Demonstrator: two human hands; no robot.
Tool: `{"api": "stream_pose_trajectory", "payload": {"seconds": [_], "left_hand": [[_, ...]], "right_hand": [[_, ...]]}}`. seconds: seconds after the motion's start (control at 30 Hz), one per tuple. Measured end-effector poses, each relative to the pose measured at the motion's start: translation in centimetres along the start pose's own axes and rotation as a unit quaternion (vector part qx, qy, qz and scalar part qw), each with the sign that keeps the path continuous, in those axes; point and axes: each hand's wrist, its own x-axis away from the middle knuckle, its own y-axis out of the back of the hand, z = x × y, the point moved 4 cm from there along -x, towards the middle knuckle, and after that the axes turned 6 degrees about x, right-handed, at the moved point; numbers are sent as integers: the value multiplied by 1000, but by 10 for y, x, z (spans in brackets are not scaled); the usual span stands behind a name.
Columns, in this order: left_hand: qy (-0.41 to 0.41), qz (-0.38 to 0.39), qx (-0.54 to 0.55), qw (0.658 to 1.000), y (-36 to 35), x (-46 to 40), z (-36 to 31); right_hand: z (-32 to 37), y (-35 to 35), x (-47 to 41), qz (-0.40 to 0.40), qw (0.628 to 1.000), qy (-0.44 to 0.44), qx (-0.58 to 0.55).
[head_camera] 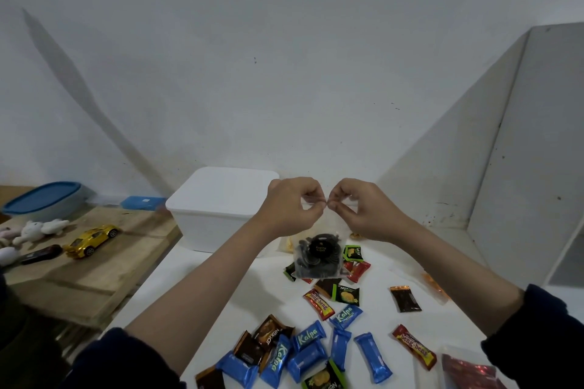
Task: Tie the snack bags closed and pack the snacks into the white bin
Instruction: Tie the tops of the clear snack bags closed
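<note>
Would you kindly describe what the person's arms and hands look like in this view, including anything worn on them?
Both arms wear dark navy sleeves, the left sleeve and right sleeve pushed up so the forearms are bare. The left hand and right hand are bare too: no gloves, rings, watch or bracelets visible, and no markings that can be made out.

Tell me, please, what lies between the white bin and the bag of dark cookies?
Head view: only the left hand and forearm cross between white bin and cookie bag.

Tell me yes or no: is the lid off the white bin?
No. The white bin is closed, its lid seated flat on top behind the left hand.
</note>
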Motion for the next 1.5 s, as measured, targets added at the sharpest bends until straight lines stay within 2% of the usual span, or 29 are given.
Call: {"api": "stream_pose_trajectory", "payload": {"seconds": [0.2, 0.7, 0.93, 1.13, 1.37, 1.5], "left_hand": [[19, -16, 31, 999, 4, -2, 10], [9, 23, -22, 999, -3, -7, 1], [-11, 14, -10, 1000, 0, -3, 1], [-26, -4, -12, 1000, 1, -2, -5], [-35, 2, -28, 999, 3, -4, -3], [-35, 5, -13, 999, -1, -4, 0]], "right_hand": [[-12, 6, -1, -29, 997, -56, -38], [-14, 1, 1, -6, 994, -54, -96], [-19, 8, 4, -16, 972, -78, -221], [-18, 9, 4, -22, 967, -66, -246], [-25, 13, 9, -57, 943, -111, -309], [-26, 14, 12, -54, 941, -116, -314]]}}
